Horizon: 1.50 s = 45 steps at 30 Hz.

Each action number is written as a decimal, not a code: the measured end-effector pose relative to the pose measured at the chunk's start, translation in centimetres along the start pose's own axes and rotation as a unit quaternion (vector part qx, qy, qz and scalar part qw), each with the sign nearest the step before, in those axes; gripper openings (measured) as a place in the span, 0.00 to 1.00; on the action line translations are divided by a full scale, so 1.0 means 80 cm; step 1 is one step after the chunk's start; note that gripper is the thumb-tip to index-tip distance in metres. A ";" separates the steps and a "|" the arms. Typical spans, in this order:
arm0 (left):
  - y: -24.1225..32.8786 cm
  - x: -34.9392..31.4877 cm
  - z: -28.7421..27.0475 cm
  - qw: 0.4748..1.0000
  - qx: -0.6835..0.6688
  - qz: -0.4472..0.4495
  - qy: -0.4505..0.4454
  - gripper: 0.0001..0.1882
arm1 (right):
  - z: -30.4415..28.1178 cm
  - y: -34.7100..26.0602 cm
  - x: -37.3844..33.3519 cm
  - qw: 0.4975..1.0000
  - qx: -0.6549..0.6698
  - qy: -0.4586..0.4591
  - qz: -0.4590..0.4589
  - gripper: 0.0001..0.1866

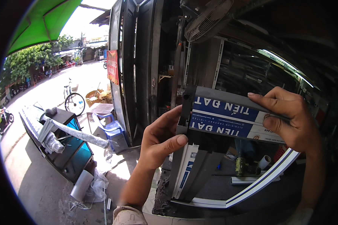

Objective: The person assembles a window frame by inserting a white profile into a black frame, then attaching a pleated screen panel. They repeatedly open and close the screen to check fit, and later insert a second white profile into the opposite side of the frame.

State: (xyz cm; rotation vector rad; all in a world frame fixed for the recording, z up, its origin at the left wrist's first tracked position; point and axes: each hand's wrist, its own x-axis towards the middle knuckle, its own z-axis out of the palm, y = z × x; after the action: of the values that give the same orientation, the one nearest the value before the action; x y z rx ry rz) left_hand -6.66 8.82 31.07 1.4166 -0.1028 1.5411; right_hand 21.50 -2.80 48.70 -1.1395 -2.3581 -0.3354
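A dark grey aluminium profile [221,94] with blue and white protective film is held up crosswise in front of me. My left hand [154,144] grips its left end, thumb on the near side and fingers partly hidden behind. My right hand [289,114] is closed round the other end, fingers over the top edge and thumb against the filmed face. Beneath the left end, an upright grey profile [204,172] with a white filmed strip [185,174] runs down toward the floor. Whether the two profiles are joined, I cannot tell.
A long white strip [259,182] curves across the lower right. Near it stand a green can [239,166] and a roll [264,161]. At left are a dark cabinet [65,161] with wrapped profiles on it, a blue plastic chair [114,129] and a bicycle [74,103]. A fan [207,20] hangs above.
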 end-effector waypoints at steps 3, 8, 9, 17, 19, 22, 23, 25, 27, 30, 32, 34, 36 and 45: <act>0.000 0.000 0.000 1.000 0.006 -0.002 0.003 0.40 | 0.005 0.004 -0.001 1.000 0.013 -0.004 -0.004 0.28; -0.003 -0.001 0.001 1.000 0.003 -0.004 0.004 0.41 | 0.021 0.009 -0.003 0.999 0.045 0.000 0.005 0.28; -0.003 -0.001 0.002 1.000 0.009 -0.002 0.005 0.41 | 0.022 0.009 -0.003 0.999 0.040 -0.005 -0.002 0.28; 0.000 0.006 0.015 0.987 0.133 0.086 0.027 0.52 | 0.027 0.010 -0.004 0.998 0.035 -0.026 -0.037 0.32; -0.004 0.006 0.017 0.973 0.205 0.102 0.033 0.52 | 0.033 0.016 -0.006 0.998 0.039 -0.031 -0.026 0.32; -0.012 0.006 0.016 0.969 0.231 0.064 0.058 0.47 | 0.034 0.035 -0.014 0.996 -0.008 -0.039 -0.080 0.30; -0.016 0.007 0.016 0.966 0.238 0.082 0.055 0.47 | 0.029 0.042 -0.020 0.996 -0.013 0.003 -0.088 0.28; -0.020 0.009 0.010 0.959 0.258 0.108 0.037 0.47 | 0.011 0.060 -0.042 0.992 -0.039 0.068 -0.097 0.25; -0.022 0.007 0.000 0.956 0.270 0.115 0.010 0.45 | -0.021 0.077 -0.081 0.990 -0.013 0.137 -0.016 0.22; -0.024 -0.009 -0.017 0.956 0.277 0.093 0.021 0.45 | -0.041 0.115 -0.141 0.957 0.035 0.286 0.029 0.18; -0.025 -0.015 -0.025 0.949 0.283 0.123 0.062 0.44 | -0.023 0.134 -0.187 0.931 0.131 0.322 0.115 0.20; -0.013 -0.013 -0.024 0.940 0.322 0.090 0.071 0.44 | 0.008 0.156 -0.220 0.887 0.266 0.326 0.187 0.26; 0.007 0.001 -0.005 0.886 0.452 0.097 0.017 0.43 | 0.037 0.172 -0.246 0.871 0.390 0.278 0.110 0.27; 0.020 0.054 0.254 0.634 0.706 0.185 -0.256 0.63 | 0.074 0.163 -0.245 0.827 0.491 0.267 0.056 0.30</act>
State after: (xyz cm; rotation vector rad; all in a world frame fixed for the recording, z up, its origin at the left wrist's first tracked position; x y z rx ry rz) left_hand 7.36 -2.40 41.65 3.2451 0.6919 1.3890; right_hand 40.16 -5.22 33.34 -0.5455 -1.5605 0.5128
